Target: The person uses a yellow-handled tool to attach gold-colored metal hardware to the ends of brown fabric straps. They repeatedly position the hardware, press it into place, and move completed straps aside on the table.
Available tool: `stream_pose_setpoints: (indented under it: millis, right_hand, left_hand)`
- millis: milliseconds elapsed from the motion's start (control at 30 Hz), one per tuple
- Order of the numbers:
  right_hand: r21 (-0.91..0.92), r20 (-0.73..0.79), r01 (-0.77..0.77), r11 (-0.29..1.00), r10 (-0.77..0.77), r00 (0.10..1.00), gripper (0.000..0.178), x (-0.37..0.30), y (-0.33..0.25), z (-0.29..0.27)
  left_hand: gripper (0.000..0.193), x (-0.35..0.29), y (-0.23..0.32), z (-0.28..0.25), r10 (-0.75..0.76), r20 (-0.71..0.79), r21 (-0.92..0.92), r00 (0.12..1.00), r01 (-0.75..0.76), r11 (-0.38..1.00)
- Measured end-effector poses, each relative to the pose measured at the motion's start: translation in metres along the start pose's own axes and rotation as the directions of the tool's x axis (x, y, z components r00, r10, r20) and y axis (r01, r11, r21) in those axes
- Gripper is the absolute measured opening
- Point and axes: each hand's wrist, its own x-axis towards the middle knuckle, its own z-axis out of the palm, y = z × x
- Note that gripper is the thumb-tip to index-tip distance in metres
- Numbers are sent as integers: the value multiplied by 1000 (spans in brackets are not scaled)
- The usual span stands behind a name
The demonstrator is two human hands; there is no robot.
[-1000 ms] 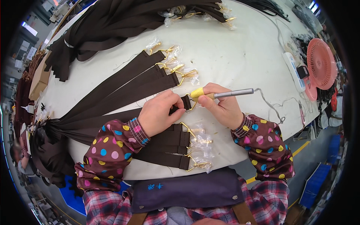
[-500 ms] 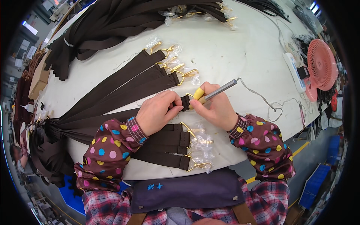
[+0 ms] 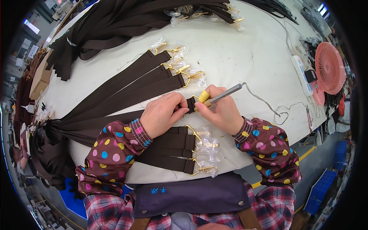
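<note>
My left hand (image 3: 161, 114) pinches a dark brown strap (image 3: 191, 105) close to its stitched end, where a gold metal clasp partly shows behind my fingers. In my right hand (image 3: 222, 113) is a corded pen-shaped tool (image 3: 227, 93) with a grey handle, looking like a soldering iron. Its front end points at the strap's end; the tip is hidden by my fingers. A yellow finger cover (image 3: 203, 96) sits on a right-hand finger. Beyond my left hand lie several straps with gold clasps (image 3: 193, 76) in clear plastic; more clasped straps (image 3: 172, 143) lie nearer to me.
A large bundle of dark straps (image 3: 115, 27) lies at the far left of the white table (image 3: 245, 57). The tool's cord (image 3: 264, 100) trails right, toward a white power strip (image 3: 301, 74) and a pink fan (image 3: 329, 68). A cardboard box (image 3: 41, 79) stands at the left edge.
Both hands keep nearly the same place and hold. The right hand and the tool have shifted very slightly.
</note>
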Motion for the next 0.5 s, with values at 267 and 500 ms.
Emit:
stream_pose_setpoints:
  millis: [267, 500]
  right_hand:
    - [51, 74, -124, 991, 120, 990, 19, -1, -4, -3]
    - [-17, 0, 13, 1000, -13, 1000, 27, 0, 0, 0]
  left_hand:
    - [12, 0, 1, 0, -2, 6, 3, 1000, 2, 1000]
    - [13, 1, 1, -4, -37, 59, -22, 998, 39, 999]
